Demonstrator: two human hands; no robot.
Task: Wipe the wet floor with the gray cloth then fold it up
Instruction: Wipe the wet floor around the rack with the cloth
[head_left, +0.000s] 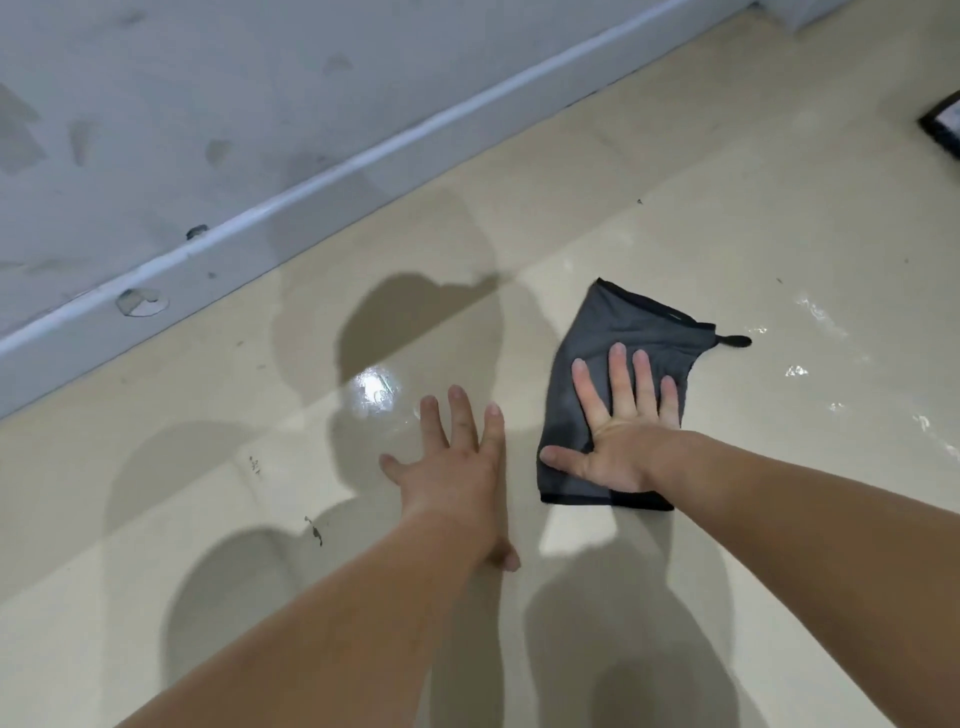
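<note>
Two bare hands and one gray cloth (639, 322) show on the pale floor (675, 208). Both forearms reach up from the bottom edge toward the centre. The right hand (623, 431) lies palm down on the lower half of the cloth, with its fingers straight and slightly apart and its thumb stretched out to the left. The left hand (452, 457) is just left of the cloth and apart from it, fingers straight and fanned, holding nothing; whether it touches the floor cannot be told. Right of centre, the cloth lies flat, its long axis running from the lower centre up and slightly right. One small black loop (735, 341) sticks out rightward from its upper right corner. Several gleaming wet patches (810, 312) lie right of the cloth. One wall (156, 104) with a baseboard (311, 218) crosses the upper left.
</note>
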